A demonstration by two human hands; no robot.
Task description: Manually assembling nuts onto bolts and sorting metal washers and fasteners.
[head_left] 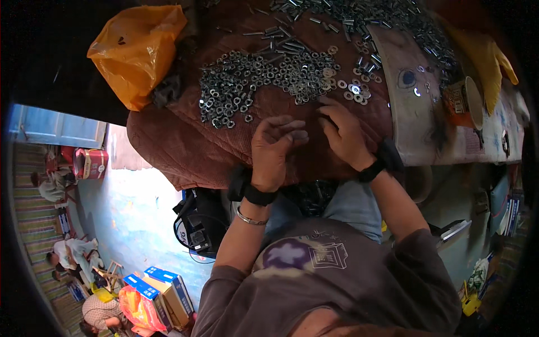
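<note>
My left hand (277, 147) is above the near part of the brown cloth (191, 151), its fingers curled in toward the thumb. Whatever those fingers hold, if anything, is too small to make out. My right hand (343, 133) reaches forward with fingers apart, the fingertips at the near edge of the flat washers (356, 92). No object shows in it. Just beyond both hands spreads a heap of hex nuts (236, 78), thickest at the left and centre. Behind the nuts lie loose metal bolts (286, 42).
A larger pile of metal sleeves or bolts (359, 14) covers the far side. At right, a paper cup (463, 104) lies tilted on pale cloth (415, 143). An orange plastic bag (137, 53) sits far left. Dark shiny pieces (317, 196) are at my lap. Other people (76, 253) sit at left.
</note>
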